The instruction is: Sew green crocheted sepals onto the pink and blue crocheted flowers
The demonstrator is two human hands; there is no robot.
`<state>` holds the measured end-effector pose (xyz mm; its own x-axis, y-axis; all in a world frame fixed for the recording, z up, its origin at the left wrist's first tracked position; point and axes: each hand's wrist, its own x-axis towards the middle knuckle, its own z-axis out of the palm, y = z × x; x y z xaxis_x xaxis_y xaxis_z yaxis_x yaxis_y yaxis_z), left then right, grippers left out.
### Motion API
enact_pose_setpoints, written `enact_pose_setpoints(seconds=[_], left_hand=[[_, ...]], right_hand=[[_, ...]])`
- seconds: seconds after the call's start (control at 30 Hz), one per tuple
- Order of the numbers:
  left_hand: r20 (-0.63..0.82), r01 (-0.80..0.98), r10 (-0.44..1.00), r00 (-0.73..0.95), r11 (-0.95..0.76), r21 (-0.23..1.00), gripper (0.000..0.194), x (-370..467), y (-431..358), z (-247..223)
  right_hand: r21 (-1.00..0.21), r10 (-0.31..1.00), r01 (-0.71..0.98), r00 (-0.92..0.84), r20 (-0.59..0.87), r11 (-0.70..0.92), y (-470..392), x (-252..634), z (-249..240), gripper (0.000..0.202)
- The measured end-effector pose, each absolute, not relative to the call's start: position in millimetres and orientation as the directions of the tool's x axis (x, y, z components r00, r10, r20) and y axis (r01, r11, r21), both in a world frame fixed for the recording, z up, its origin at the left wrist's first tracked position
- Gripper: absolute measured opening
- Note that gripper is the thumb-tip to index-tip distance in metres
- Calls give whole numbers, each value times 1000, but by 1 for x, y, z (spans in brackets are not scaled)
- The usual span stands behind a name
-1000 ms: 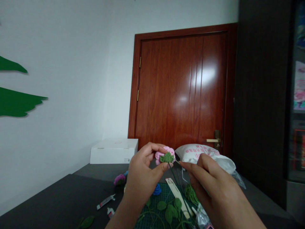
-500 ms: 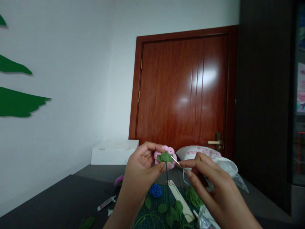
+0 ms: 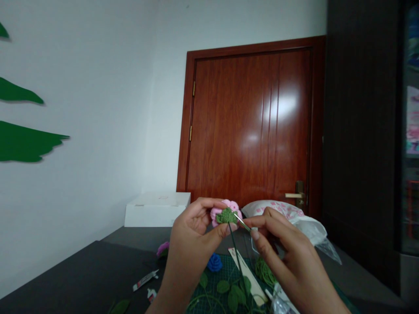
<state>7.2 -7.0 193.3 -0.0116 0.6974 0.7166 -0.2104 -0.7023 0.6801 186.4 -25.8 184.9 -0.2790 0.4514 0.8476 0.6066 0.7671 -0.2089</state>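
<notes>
Between the fingers and thumb of my left hand (image 3: 199, 226) is a crocheted pink flower (image 3: 231, 204), its green base (image 3: 226, 215) facing me. A thin dark green stem (image 3: 238, 257) slants down from that base. My right hand (image 3: 283, 246) pinches a slim, pointed silver tool (image 3: 242, 222), with its tip at the right part of the green base; the very end is hard to make out. A pale thread (image 3: 253, 247) hangs beside my right fingers.
Below my hands, a green cutting mat (image 3: 212, 285) carries a blue flower (image 3: 214, 262), green leaves (image 3: 236, 296), a pale ruler-like strip (image 3: 250, 279) and green yarn (image 3: 264, 272). Left lie a glue tube (image 3: 145, 280) and a purple flower (image 3: 163, 249). Behind are a white box (image 3: 157, 210) and a plastic bag (image 3: 273, 208).
The stem's lower part has swung to the right. My right hand and the silver tool have shifted slightly left; the flower stays in my left hand.
</notes>
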Motion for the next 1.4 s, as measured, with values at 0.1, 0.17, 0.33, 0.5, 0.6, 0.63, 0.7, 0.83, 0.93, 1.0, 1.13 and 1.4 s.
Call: enact_pose_setpoints(seconds=[0.1,0.17,0.33,0.5,0.6,0.63,0.7,0.83,0.93,1.0,1.13,1.4], left_hand=[[712,-221,702,-13,-697,683,26,8,-9,194],[713,-233,701,-12,-695,680,26,8,-9,195],[726,-266,688,2,-699,663,24,6,-6,195],[748,-210,664,-8,-732,648,23,6,-5,195],[767,-208,641,-23,-754,623,26,6,-5,195],[771,-209,637,-24,-757,619,26,5,-5,194],[774,-204,634,-9,-759,619,26,5,-5,194],[764,-185,644,22,-749,636,25,4,-6,194],[756,-180,654,16,-742,646,24,5,-6,195],[760,-183,650,1,-747,639,24,5,-6,195],[777,-172,629,-23,-768,617,23,5,-6,194],[770,-173,638,-16,-760,627,24,3,-8,192]], right_hand=[[-243,458,572,-268,848,784,-23,185,184,20],[-257,462,561,-260,848,787,-21,185,184,20],[-258,460,551,-267,847,794,-18,187,184,20],[-249,458,556,-273,846,793,-19,187,185,22],[-264,470,552,-270,840,791,-22,186,185,22],[-271,473,548,-268,839,791,-22,185,185,22],[-287,477,538,-255,841,793,-22,183,185,22],[-310,472,512,-222,853,801,-21,182,185,21],[-295,461,509,-236,855,809,-20,184,186,21],[-282,454,514,-245,857,810,-21,186,187,20],[-282,450,498,-259,855,820,-21,188,189,20],[-299,436,454,-235,868,839,-11,187,185,17]])
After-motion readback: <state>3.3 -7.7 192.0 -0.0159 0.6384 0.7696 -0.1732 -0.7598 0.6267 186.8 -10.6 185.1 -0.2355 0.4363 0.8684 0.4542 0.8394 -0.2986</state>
